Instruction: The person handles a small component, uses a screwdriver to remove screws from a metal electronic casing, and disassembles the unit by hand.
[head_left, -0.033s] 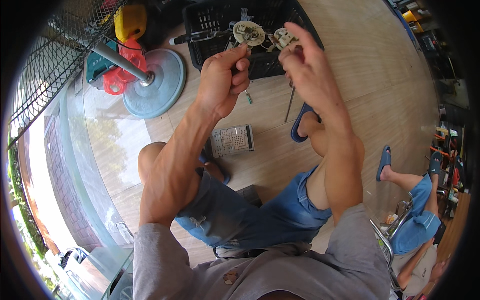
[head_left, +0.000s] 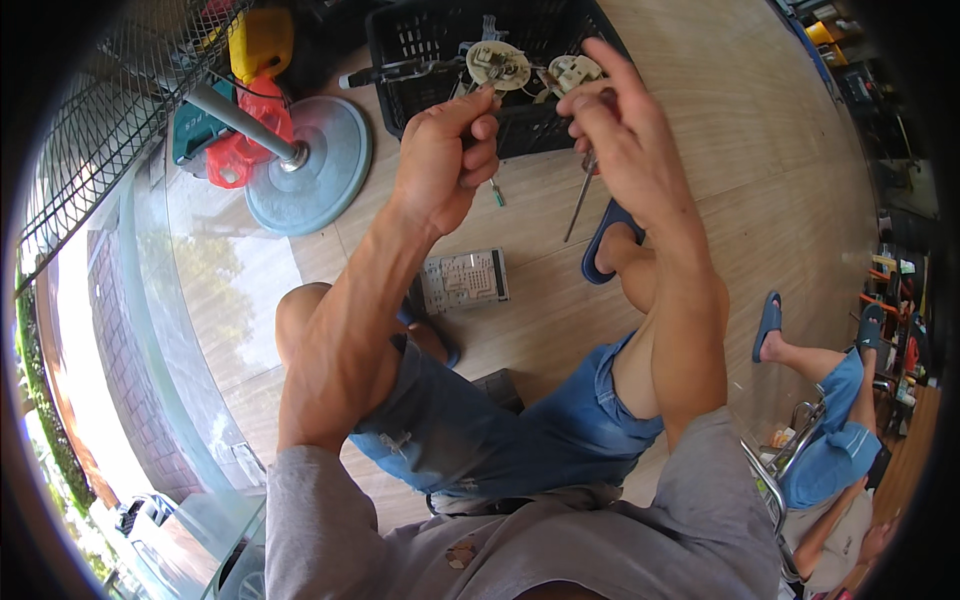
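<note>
Shifted slightly to the right since the earlier frame is the right hand (head_left: 630, 130), and the slim metal shaft (head_left: 577, 205) is swung a little with it. Its upper end is hidden within the curled fingers, by which it is held, while the index finger is stretched out, spread from the rest. By that hand, a pale moulded part (head_left: 574, 73) is partly covered; whether it is touched cannot be told. Near it, a round cream part (head_left: 497, 62) is seen at the fingertips of the left hand (head_left: 440, 155), whose thumb and forefinger are pressed together; what is pinched there cannot be made out. Both parts are seen against a black crate (head_left: 535, 133), cut off by the upper edge, its contents lost in shadow. On the pale, wood-grained floor (head_left: 750, 150), a flat metal panel (head_left: 465, 279) and a green-handled tool (head_left: 497, 194) are laid. To the left, a round grey base (head_left: 340, 170) is partly covered by a red bag (head_left: 262, 125); at right, a seated person (head_left: 840, 440) is cropped by the dark rim.
</note>
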